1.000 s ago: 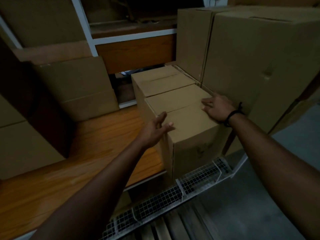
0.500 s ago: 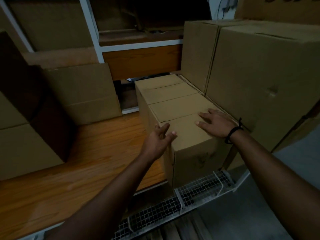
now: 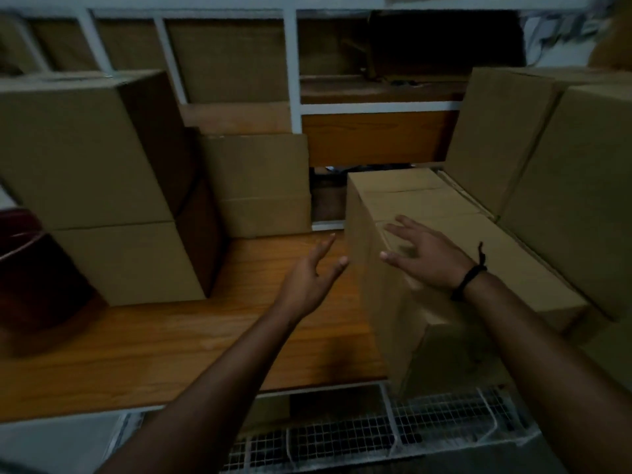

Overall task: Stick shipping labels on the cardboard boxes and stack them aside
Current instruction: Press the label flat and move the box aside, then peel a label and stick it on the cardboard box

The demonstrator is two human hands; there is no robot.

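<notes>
- Looking through the head view, the right hand point(image 3: 427, 260) lies palm-down over the top of the nearest cardboard box point(image 3: 386, 313). Its fingers are spread and straight, and blur hides whether the palm actually presses the cardboard.
- The left hand point(image 3: 307, 278) is open too, fingers straight and loosely together. It sits just beside the box's left wall, with the thumb tip almost at the box's edge and the palm turned towards it.
- Judging by this, one hand on top and one at the side looks like bracketing the box to slide or lift it; neither hand pinches anything.
- No shipping label shows on the box or in either hand, so the sticking step seems not yet done.
- Beyond the right hand's fingertips sits a second box point(image 3: 403, 189), end to end with the first; tall boxes point(image 3: 564, 186) wall in that hand's outer side.
- Under and outward of the left hand the wooden worktop point(image 3: 205, 336) offers room, with stacked boxes point(image 3: 85, 148) further out.
- A wire rack point(image 3: 342, 439) runs below both wrists.
</notes>
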